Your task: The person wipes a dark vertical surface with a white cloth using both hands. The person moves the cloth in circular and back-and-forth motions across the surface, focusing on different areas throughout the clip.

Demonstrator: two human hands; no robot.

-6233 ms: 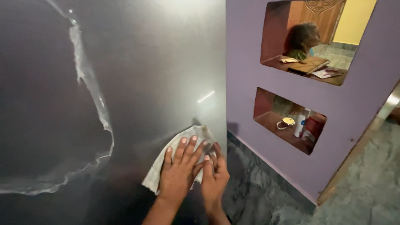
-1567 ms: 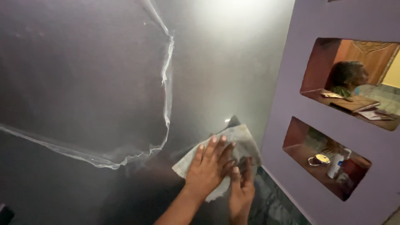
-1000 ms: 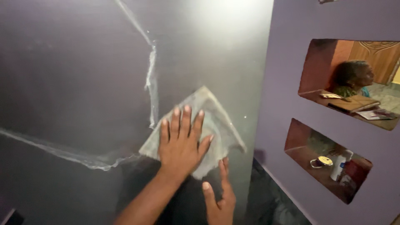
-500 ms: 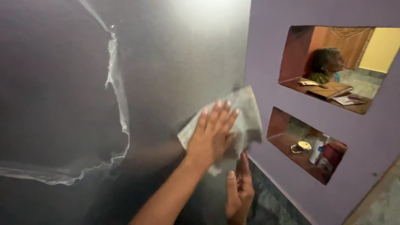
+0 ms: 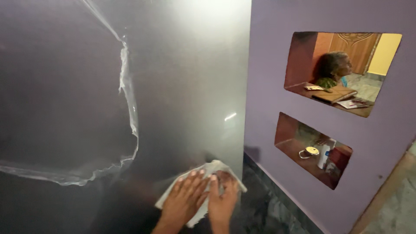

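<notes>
Step in hand: the person is wiping the low right part of a big grey metal panel (image 5: 182, 86), near its right edge, I think.
Left hand (image 5: 184, 201): it is lying flat, fingers spread, and pressing the cloth (image 5: 212, 168) against the panel; it is not gripping.
Right hand (image 5: 222, 197): it is lying flat just beside the left one, also pressing on the cloth.
Cloth: pale, crumpled, sitting under both palms, touching the panel.
Film edge (image 5: 128, 99): a loose whitish plastic line is curving over the panel, well apart from the hands.
Next move: it is probably calling for steady pressure while sliding.
Upper niche (image 5: 299, 60): it is holding a book (image 5: 336, 93) and papers; a person is showing behind.
Lower niche (image 5: 288, 134): it is holding a small metal cup (image 5: 307, 152), a white bottle (image 5: 323, 155) and a red packet (image 5: 339, 160).
</notes>
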